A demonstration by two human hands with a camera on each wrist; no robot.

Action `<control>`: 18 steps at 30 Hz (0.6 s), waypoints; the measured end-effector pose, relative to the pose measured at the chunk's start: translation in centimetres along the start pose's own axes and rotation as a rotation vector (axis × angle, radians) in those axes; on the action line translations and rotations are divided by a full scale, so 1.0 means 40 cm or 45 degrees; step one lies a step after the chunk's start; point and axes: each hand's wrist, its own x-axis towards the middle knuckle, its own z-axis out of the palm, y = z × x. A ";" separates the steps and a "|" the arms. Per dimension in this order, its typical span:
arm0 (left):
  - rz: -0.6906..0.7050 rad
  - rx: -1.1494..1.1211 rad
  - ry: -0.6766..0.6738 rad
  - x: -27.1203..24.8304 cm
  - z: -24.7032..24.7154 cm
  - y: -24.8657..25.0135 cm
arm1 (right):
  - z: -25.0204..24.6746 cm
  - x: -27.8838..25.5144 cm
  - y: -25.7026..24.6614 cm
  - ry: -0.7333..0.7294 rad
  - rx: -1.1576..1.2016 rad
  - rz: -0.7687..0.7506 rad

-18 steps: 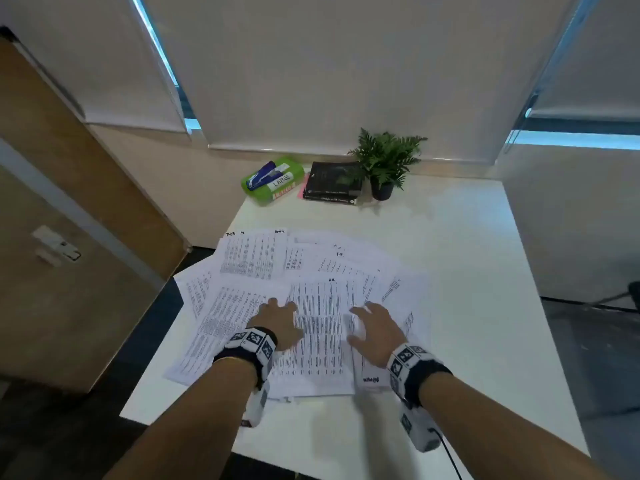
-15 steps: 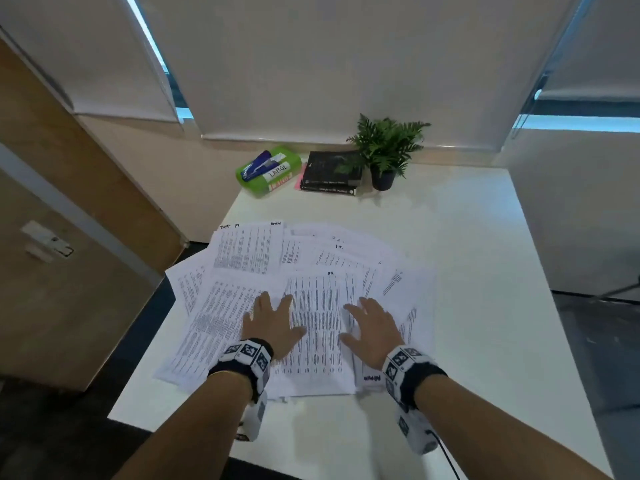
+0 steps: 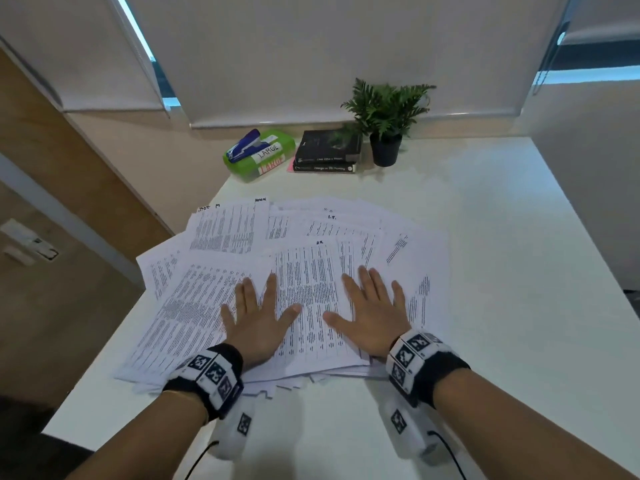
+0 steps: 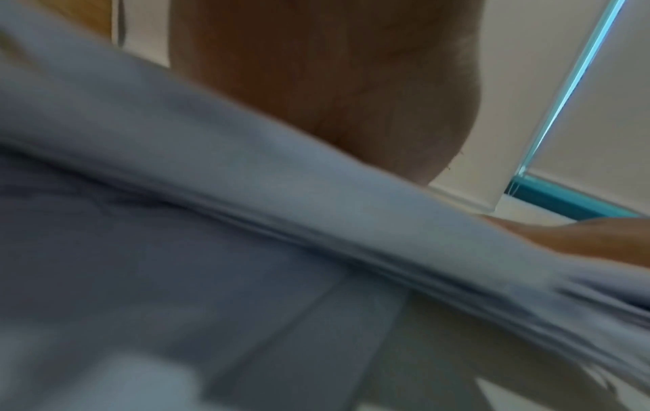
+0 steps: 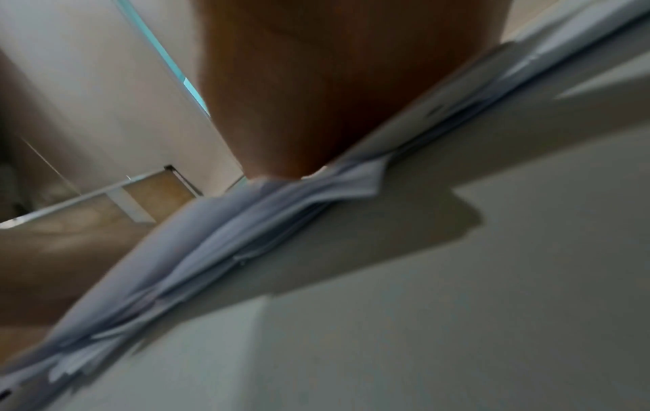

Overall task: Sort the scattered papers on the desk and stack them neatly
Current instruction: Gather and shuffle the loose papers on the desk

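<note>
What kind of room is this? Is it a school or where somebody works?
Probably an office or study room. A white desk is covered with printed papers, with a stapler on a green box, two books and a potted plant by blinds-covered windows.

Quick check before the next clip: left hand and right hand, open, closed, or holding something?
Left hand: open, fingers spread flat on the scattered papers, holding nothing.
Right hand: open, fingers spread flat on the same papers, holding nothing.
</note>
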 end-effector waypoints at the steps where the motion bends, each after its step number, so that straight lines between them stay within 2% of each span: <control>1: 0.002 -0.004 -0.008 0.001 0.001 -0.002 | -0.001 0.001 0.000 -0.011 -0.003 0.003; 7: 0.008 0.022 -0.019 0.008 0.001 -0.008 | -0.002 0.005 0.002 -0.016 0.012 0.025; 14: -0.001 0.068 -0.003 -0.004 -0.006 -0.008 | 0.014 -0.025 -0.014 0.085 0.065 0.044; 18: 0.013 0.041 0.008 -0.017 -0.010 -0.014 | 0.022 -0.044 -0.023 0.217 0.223 0.044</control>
